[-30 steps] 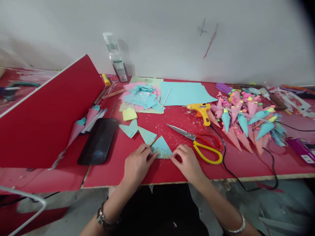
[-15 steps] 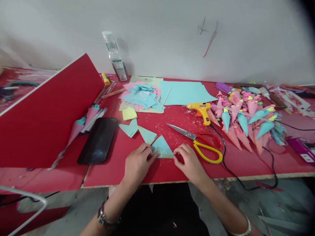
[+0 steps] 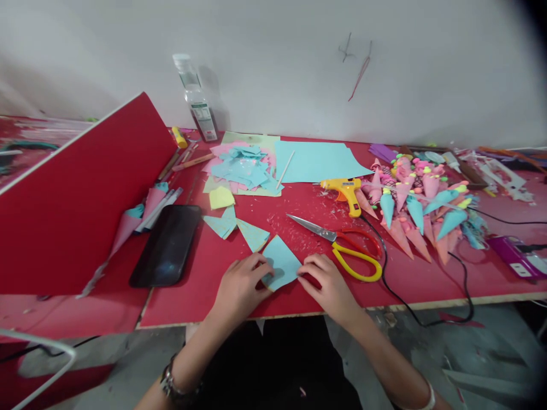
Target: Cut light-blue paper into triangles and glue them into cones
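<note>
A small light-blue piece of paper [image 3: 282, 263] lies at the table's front, spread to a four-sided shape. My left hand [image 3: 243, 279] has thumb and fingers closed at its lower left edge. At the right corner, my right hand [image 3: 327, 279] pinches the paper, fingers curled. Just beyond, a folded blue triangle [image 3: 253, 233] and another folded blue paper [image 3: 222, 225] lie flat. Scissors [image 3: 342, 239] with red and yellow handles rest to the right of my right hand.
A yellow glue gun [image 3: 348, 192] lies behind the scissors, its black cord trailing off the front edge. Pink and blue paper cones [image 3: 419, 210] are heaped at right. A black phone [image 3: 166, 245] and upright red board [image 3: 94, 199] are left. A bottle [image 3: 199, 108] stands at the wall.
The blue paper has gone from a folded triangle to an opened four-sided piece, its lower part now spread toward me. Both hands stay at its sides. The view has shifted slightly.
</note>
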`<state>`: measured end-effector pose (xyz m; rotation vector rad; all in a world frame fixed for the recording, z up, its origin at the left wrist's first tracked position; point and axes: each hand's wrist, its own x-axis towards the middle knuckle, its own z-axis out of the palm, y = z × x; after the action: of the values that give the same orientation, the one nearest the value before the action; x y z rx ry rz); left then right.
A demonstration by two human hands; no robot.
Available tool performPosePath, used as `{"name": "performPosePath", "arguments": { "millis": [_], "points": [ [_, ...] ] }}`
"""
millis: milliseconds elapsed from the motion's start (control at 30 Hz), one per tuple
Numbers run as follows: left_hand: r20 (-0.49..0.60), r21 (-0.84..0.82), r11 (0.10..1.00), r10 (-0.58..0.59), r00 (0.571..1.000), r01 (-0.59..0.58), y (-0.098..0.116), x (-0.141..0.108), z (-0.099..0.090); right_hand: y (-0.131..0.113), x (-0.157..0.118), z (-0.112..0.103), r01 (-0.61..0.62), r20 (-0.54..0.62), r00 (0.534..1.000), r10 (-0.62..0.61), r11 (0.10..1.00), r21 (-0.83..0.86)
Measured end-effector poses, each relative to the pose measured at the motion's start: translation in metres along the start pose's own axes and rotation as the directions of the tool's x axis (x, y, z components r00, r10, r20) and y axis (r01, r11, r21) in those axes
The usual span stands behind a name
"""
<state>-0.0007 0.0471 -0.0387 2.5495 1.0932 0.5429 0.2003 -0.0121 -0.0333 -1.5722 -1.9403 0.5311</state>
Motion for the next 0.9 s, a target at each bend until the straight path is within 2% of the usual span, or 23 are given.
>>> {"name": "performPosePath", "arguments": {
  "millis": [133, 233, 667, 900],
  "points": [
    [0.015, -0.046, 0.998, -0.038, 0.999, 0.039, -0.003, 0.002, 0.002, 0.004, 0.004, -0.002, -0.015, -0.035, 0.999, 0.018, 0.997, 0.072],
    [0.007, -0.003, 0.997, -0.073, 0.997, 0.073, -0.002, 0.002, 0.002, 0.004, 0.007, -0.001, -0.039, -0.058, 0.997, 0.044, 0.996, 0.078],
    [-0.067, 0.188, 0.967, -0.164, 0.984, 0.174, 0.008, 0.001, 0.006, 0.0, 0.014, 0.009, -0.106, -0.107, 0.99, 0.096, 0.991, -0.088],
    [-0.015, 0.205, 0.953, -0.224, 0.974, 0.223, 0.008, 0.0, 0.002, 0.003, 0.013, 0.005, -0.112, -0.099, 0.99, 0.101, 0.988, -0.106]
  ]
}}
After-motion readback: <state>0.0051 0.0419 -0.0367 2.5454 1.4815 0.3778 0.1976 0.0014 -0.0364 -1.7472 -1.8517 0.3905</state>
